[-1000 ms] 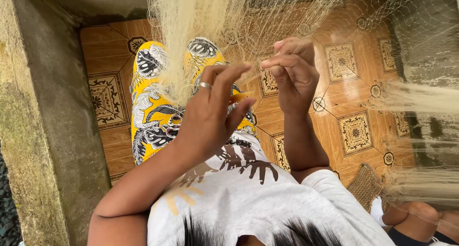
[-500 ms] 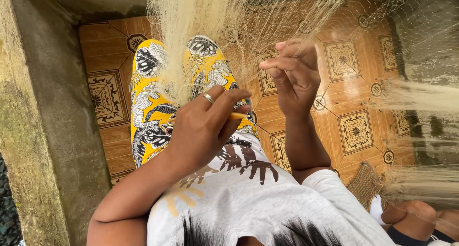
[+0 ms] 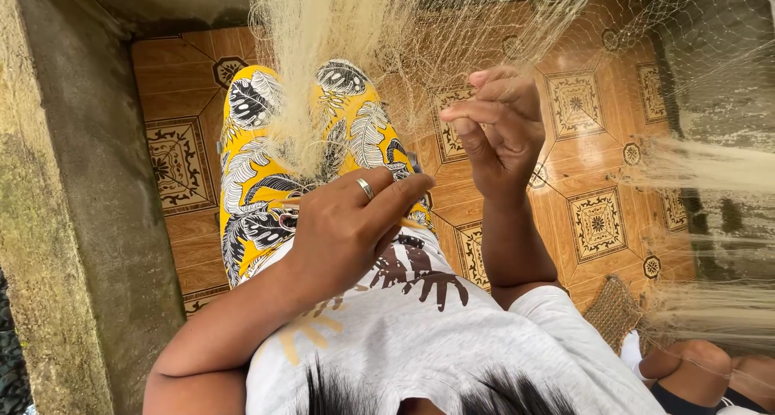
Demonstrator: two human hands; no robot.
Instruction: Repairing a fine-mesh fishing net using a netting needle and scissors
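Net: fine pale cream fishing net [image 3: 347, 68], thin monofilament mesh, hangs bunched in a dense hank over the lap and spreads sheer across the upper and right of the view.
Left hand: left hand [image 3: 347, 229] rests low over the thigh, fingers [image 3: 404, 190] curled shut around a slim yellow-orange netting needle [image 3: 408, 221]; a plain metal ring [image 3: 366, 189] sits on one finger.
Right hand: right hand [image 3: 500, 128] raised in the mesh, fingers bent together and pinching strands of the net.
Clothing: yellow trousers [image 3: 258, 189] with black-and-white leaf print; white shirt [image 3: 420, 334] with brown and tan print.
Floor: glossy orange-brown tiled floor [image 3: 597, 140], geometric medallions.
Wall: rough grey concrete wall [image 3: 73, 221], mossy, at left.
Obstruction: the net veils the floor and part of the trousers; the needle is mostly hidden by the hand.
Other: woven mat [image 3: 617, 310]; another person's knees [image 3: 710, 366] at lower right.
Change: since a second ago the left hand has dropped away from the right towards the lap; the right hand holds its place.
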